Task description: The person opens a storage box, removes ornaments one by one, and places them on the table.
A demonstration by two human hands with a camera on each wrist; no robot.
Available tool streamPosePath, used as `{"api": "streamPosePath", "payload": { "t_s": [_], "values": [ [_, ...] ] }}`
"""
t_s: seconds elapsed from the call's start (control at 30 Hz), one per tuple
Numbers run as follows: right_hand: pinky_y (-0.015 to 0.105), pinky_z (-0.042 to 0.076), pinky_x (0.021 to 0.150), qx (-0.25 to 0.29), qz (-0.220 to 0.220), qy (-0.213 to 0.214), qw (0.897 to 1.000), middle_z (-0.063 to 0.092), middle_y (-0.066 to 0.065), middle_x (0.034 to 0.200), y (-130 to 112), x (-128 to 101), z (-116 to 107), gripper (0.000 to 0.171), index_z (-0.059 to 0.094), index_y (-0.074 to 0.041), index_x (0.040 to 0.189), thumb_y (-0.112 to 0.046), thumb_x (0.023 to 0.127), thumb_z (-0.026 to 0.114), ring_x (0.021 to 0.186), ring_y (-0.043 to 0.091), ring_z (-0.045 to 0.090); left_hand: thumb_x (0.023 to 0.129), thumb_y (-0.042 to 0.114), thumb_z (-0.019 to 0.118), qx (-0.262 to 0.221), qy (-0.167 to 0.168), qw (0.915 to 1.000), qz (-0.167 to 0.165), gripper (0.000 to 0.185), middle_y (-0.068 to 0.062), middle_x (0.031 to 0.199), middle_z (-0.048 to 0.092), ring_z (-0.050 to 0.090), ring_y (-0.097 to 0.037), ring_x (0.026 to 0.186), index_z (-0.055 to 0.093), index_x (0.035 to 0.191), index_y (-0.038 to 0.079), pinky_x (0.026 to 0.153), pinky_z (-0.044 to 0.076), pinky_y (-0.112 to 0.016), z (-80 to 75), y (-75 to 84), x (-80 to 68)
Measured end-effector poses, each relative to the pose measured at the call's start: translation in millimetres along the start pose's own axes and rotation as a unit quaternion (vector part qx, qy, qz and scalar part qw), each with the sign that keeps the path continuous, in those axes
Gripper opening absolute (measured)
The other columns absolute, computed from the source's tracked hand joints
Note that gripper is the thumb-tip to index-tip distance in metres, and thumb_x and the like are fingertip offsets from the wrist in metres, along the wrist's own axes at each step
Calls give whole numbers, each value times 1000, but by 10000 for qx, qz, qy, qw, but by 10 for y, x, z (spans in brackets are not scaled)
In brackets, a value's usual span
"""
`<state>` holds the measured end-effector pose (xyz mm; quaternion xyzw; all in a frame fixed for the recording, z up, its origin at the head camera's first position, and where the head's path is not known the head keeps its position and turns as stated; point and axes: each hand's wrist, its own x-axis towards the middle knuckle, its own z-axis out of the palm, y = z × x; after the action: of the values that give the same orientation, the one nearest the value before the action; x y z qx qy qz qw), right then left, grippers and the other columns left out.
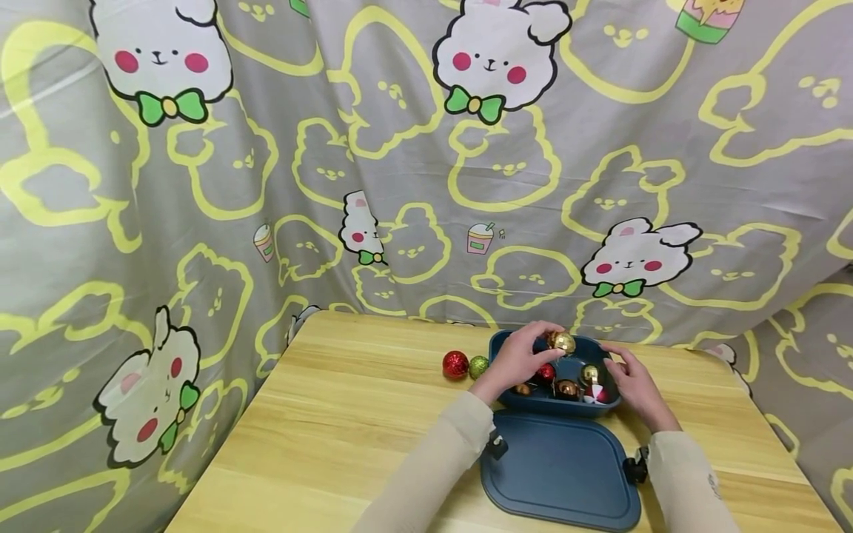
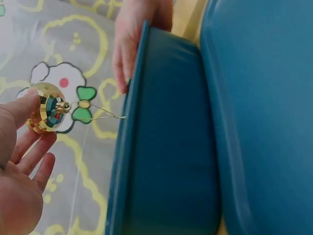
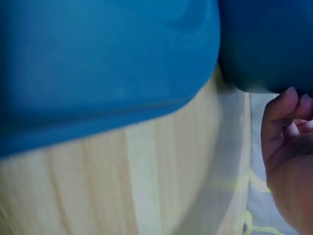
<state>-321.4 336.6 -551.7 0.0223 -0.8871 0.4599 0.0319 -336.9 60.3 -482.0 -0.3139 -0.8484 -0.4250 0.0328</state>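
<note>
My left hand (image 1: 523,357) pinches a shiny gold Christmas ball (image 1: 564,343) between thumb and fingers, above the far side of a dark blue box (image 1: 520,402). The ball's faceted surface and thin gold hanging loop show in the left wrist view. At the box's right end, my right hand (image 1: 633,381) holds the rim, its fingers bent against the wall in the right wrist view. Inside lie several baubles, among them a red ball (image 1: 545,372), a brown ball (image 1: 568,390), a smaller gold ball (image 1: 589,374) and a red-and-white ball (image 1: 595,394).
A flat blue lid (image 1: 560,470) lies in front of the box on the wooden table (image 1: 320,437). Left of the box sit a red glitter ball (image 1: 455,365) and a green glitter ball (image 1: 478,367). A patterned grey curtain (image 1: 413,170) hangs behind the table.
</note>
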Motion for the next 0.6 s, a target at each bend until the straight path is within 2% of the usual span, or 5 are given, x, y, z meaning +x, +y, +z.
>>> {"api": "streamPosePath", "payload": {
  "t_s": [0.27, 0.6],
  "values": [
    [29, 40, 54, 9, 18, -42, 10000, 44, 3, 75, 8, 5, -21, 52, 38, -4, 157, -33, 114, 38, 62, 14, 43, 101, 34, 68, -140, 190, 9997, -22, 39, 7, 134, 64, 61, -8, 122, 62, 139, 27, 107, 52, -30, -229, -56, -58],
    [29, 41, 55, -26, 15, -43, 10000, 46, 4, 76, -8, -6, -13, 53, 38, -5, 157, -36, 114, 38, 65, 15, 44, 99, 32, 70, -373, 363, 9985, 153, 42, 4, 134, 64, 61, -9, 119, 62, 139, 23, 107, 51, -28, -503, -154, -176]
  ]
}}
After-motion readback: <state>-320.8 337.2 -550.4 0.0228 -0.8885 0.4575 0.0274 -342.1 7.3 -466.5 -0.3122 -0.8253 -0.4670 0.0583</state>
